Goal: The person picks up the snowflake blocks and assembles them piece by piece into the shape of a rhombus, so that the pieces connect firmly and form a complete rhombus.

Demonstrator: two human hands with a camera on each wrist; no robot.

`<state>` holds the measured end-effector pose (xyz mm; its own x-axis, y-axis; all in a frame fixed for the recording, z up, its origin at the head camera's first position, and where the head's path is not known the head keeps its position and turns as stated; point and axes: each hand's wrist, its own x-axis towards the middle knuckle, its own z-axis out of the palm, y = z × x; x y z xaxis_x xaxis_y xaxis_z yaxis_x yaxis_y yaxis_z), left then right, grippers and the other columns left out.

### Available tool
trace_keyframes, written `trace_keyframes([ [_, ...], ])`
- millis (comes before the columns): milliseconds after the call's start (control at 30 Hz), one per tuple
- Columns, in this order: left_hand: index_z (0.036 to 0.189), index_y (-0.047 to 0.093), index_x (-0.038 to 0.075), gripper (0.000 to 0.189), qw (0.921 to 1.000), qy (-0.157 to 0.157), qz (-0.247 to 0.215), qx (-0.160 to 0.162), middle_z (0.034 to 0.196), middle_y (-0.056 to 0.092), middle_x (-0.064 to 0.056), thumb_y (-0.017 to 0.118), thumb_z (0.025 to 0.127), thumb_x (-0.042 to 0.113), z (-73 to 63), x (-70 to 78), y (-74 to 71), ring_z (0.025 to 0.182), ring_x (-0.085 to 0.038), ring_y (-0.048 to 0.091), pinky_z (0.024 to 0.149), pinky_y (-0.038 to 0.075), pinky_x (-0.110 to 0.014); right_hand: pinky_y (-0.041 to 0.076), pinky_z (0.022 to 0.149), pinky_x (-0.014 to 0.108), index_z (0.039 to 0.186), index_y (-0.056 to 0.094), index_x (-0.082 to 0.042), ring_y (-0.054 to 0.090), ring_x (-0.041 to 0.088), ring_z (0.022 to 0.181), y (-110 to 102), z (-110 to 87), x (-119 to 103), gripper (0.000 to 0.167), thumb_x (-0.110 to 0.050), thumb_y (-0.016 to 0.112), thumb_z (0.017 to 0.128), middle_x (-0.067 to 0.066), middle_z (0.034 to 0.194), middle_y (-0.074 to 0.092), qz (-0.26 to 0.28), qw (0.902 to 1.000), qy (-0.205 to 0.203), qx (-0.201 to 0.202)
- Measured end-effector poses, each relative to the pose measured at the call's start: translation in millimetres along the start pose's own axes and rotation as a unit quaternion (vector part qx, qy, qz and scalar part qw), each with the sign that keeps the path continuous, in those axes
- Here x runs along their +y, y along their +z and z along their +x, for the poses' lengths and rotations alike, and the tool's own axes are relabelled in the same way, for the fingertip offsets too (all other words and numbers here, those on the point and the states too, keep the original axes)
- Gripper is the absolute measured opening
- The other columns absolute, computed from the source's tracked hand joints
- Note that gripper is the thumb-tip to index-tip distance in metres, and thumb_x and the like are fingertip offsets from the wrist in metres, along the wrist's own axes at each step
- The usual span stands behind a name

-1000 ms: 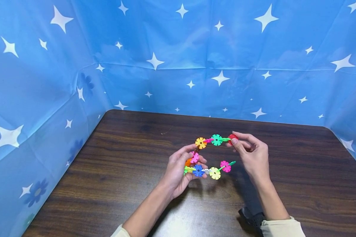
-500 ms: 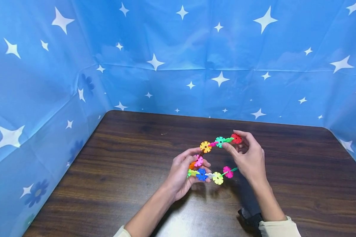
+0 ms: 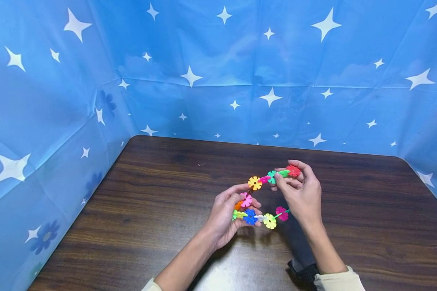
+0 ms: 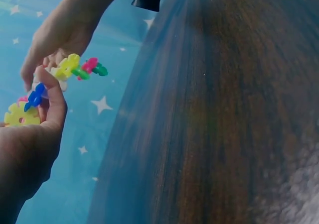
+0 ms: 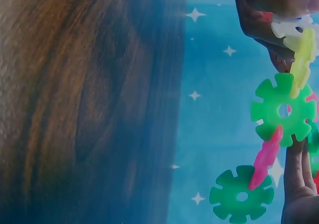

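A curved chain of interlocking plastic snowflake discs (image 3: 270, 221) is held above the table in the head view. My left hand (image 3: 222, 216) grips its middle, around the pink and orange discs, with fingers behind the blue disc (image 3: 250, 217). My right hand (image 3: 306, 196) pinches the far end, thumb on a teal disc, beside the red end disc (image 3: 293, 171). The other end, with a magenta disc (image 3: 282, 213) and a green one, hangs free below the right hand. In the right wrist view a green disc (image 5: 241, 196) shows large at that free end. The left palm hides some discs.
The dark wood-grain table (image 3: 149, 194) spreads beneath both hands. A blue curtain with white stars (image 3: 211, 48) stands behind it and at the sides. A black strap-like object (image 3: 304, 271) is by the right wrist.
The chain and left hand have shifted slightly right and nearer. My right thumb has moved from the red end disc to the teal disc, and the red disc now shows more fully.
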<state>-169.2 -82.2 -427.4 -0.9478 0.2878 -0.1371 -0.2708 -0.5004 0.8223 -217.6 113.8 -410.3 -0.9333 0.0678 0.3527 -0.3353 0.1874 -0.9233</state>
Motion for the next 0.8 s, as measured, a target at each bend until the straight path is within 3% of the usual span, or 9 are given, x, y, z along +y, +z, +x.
trace_keyframes([
  [167,0.154,0.044,0.003,0.043,1.0,-0.003,0.005,-0.005,0.099,0.072,-0.005,0.034,0.113,0.008,-0.7,-0.5,1.1,0.084,-0.015,0.074,0.069,0.069,-0.036,0.062,0.07,0.015,0.142,0.049,0.003,0.074,-0.001,0.075,1.9,-2.0,-1.4,0.054,0.0,0.077,0.097,0.014,0.11,0.074,0.012,0.9998,0.012,0.005],
  [267,0.153,0.045,0.002,0.042,0.9999,-0.007,0.011,-0.01,0.099,0.072,-0.006,0.033,0.113,0.007,-0.9,-0.9,1.9,0.084,-0.015,0.073,0.069,0.069,-0.036,0.052,0.062,0.011,0.139,0.047,0.004,0.065,-0.004,0.071,1.8,-3.4,-1.8,0.049,-0.005,0.075,0.1,0.019,0.111,0.074,-0.012,0.9998,0.017,0.007],
  [400,0.152,0.046,0.001,0.042,0.9995,-0.009,0.018,-0.023,0.099,0.071,-0.007,0.035,0.112,0.007,-1.6,-1.0,3.7,0.081,-0.016,0.074,0.068,0.069,-0.036,0.041,0.054,0.016,0.142,0.044,0.002,0.058,-0.001,0.066,2.0,-4.4,-1.3,0.044,-0.01,0.067,0.106,0.023,0.119,0.075,-0.035,0.9993,0.01,0.006],
  [600,0.153,0.045,0.001,0.042,0.999,-0.011,0.013,-0.041,0.1,0.071,-0.007,0.035,0.113,0.008,-2.5,-1.1,4.9,0.082,-0.016,0.074,0.068,0.069,-0.035,0.037,0.05,0.018,0.158,0.034,-0.006,0.052,0.002,0.057,4.6,-4.4,-0.3,0.057,-0.014,0.063,0.11,0.013,0.126,0.076,-0.034,0.9993,-0.014,0.004],
  [800,0.152,0.045,0.0,0.041,0.9992,-0.012,0.01,-0.037,0.1,0.071,-0.007,0.035,0.113,0.008,-2.0,-1.6,3.4,0.081,-0.016,0.073,0.067,0.068,-0.035,0.036,0.051,0.016,0.148,0.037,0.0,0.049,0.001,0.058,8.2,-5.4,1.6,0.047,-0.009,0.061,0.109,0.018,0.126,0.076,-0.044,0.9987,-0.023,0.013],
])
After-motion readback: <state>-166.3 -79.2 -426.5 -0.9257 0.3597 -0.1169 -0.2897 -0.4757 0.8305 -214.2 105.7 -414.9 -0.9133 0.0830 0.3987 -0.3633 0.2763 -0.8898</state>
